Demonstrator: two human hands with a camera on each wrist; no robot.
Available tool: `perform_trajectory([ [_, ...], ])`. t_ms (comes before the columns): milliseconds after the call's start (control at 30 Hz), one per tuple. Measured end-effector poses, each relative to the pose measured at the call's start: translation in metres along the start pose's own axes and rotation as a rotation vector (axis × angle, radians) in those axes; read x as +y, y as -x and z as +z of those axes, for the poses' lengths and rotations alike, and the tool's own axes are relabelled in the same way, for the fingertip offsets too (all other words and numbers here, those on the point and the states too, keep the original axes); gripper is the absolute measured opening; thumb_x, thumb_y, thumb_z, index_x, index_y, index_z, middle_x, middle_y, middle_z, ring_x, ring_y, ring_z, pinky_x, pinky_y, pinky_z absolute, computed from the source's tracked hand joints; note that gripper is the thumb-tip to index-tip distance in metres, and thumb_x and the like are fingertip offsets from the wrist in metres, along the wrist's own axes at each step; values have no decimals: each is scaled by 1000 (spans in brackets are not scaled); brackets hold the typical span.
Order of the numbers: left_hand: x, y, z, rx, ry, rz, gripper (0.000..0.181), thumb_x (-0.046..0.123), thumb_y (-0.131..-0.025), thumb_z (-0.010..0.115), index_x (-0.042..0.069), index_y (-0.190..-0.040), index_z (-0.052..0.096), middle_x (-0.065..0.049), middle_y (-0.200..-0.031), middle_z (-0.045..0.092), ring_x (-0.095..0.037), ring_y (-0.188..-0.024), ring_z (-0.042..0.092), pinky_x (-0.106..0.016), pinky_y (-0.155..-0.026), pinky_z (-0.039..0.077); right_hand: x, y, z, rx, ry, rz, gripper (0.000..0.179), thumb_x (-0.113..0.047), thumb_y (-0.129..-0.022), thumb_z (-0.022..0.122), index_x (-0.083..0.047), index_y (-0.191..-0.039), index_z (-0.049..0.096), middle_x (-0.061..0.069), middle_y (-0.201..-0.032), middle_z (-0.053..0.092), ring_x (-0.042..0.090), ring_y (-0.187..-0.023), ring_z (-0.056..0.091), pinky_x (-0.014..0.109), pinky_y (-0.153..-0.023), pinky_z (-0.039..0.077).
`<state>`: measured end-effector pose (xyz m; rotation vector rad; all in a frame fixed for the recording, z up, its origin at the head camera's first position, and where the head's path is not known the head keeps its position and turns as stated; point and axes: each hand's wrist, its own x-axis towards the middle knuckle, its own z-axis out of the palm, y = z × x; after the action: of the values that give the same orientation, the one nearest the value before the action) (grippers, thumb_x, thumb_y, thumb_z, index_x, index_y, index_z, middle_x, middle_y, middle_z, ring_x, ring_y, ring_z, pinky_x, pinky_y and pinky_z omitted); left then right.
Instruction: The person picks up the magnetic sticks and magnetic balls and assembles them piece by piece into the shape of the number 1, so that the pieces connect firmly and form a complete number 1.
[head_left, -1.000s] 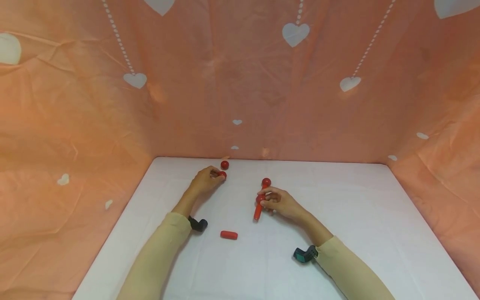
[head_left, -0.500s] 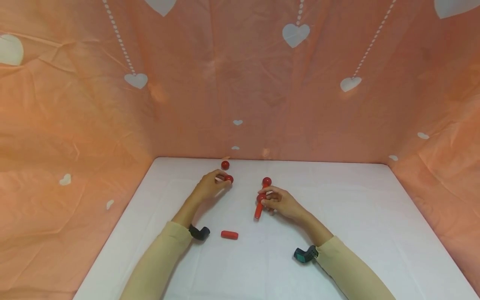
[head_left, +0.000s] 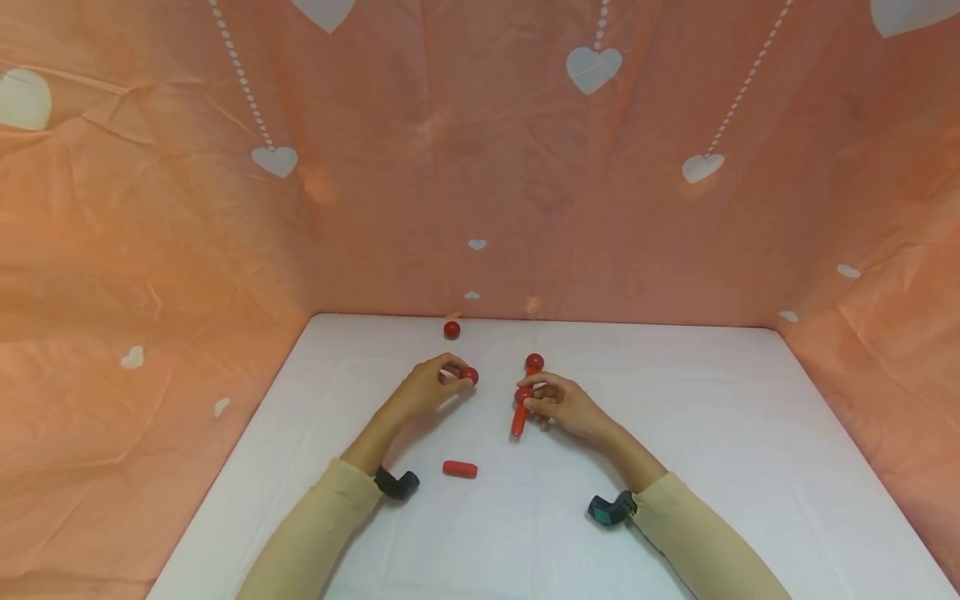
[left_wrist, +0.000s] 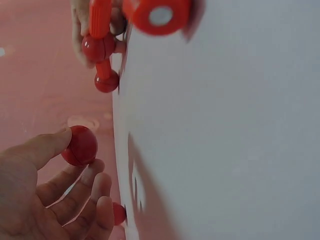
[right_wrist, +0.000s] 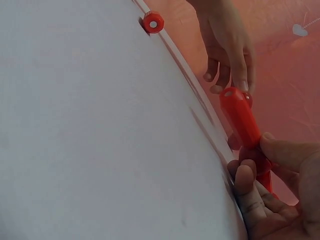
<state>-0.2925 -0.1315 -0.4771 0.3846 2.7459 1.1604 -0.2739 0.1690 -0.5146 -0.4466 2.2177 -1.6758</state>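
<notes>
My left hand (head_left: pixel 429 388) pinches a red ball (head_left: pixel 469 376) between thumb and fingertips, raised above the table; the left wrist view shows this ball (left_wrist: pixel 82 146) close up. To its right, my right hand (head_left: pixel 567 408) grips a chain of red rods and balls by its middle ball (head_left: pixel 523 397). One rod (head_left: pixel 518 422) of the chain points toward me, and a second ball (head_left: pixel 534 362) sits at the far end. The rod between the balls is partly hidden by fingers. In the right wrist view the near rod (right_wrist: pixel 240 117) has a small pale disc on its end.
A loose red rod (head_left: pixel 460 469) lies on the white table (head_left: pixel 675 400) nearer to me, between the forearms. Another red ball (head_left: pixel 452 330) rests near the back edge. Orange cloth (head_left: pixel 525 183) with pale hearts surrounds the table's back and sides.
My left hand has carried its ball away from the one at the back edge, rightward and nearer to me, toward the chain. The right hand and its chain have barely moved.
</notes>
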Motion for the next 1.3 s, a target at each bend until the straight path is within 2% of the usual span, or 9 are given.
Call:
perform_trajectory([
  [400,8,16,9,-35,7,4,32,27,-99,81,18,-128,70,-2,-118,73,-21,-104,68,-42,-94,59,3,-1,0,-4,-7,-20,38,-13,-105,71,-8,-142,64,10,-114,73,22,-85,66,28,-71,60],
  [667,12,23,15,-85,23,73,31,25,-98,82,19,-125,69,2,-116,73,-16,-98,67,-40,-92,58,3,-1,0,-10,-10,-26,39,-13,-106,69,-5,-143,63,12,-114,70,22,-87,67,28,-74,61],
  [933,16,31,19,-136,18,140,29,29,-98,82,22,-123,70,5,-118,71,-14,-100,66,-39,-94,58,2,0,-1,-9,-5,-49,38,-10,-106,68,-2,-143,62,17,-116,73,24,-86,66,28,-72,60],
  [1133,16,38,20,-171,0,144,31,28,-98,82,25,-125,69,7,-115,71,-14,-97,65,-35,-90,58,0,1,0,-11,8,-34,40,-15,-105,71,-5,-143,62,12,-112,73,21,-82,66,27,-72,59],
  [1300,17,40,21,-201,-15,167,32,25,-95,85,20,-123,71,6,-105,72,-14,-94,65,-32,-85,58,-1,2,1,-9,5,-35,40,-15,-105,72,-5,-142,63,10,-110,73,21,-83,66,28,-71,60],
])
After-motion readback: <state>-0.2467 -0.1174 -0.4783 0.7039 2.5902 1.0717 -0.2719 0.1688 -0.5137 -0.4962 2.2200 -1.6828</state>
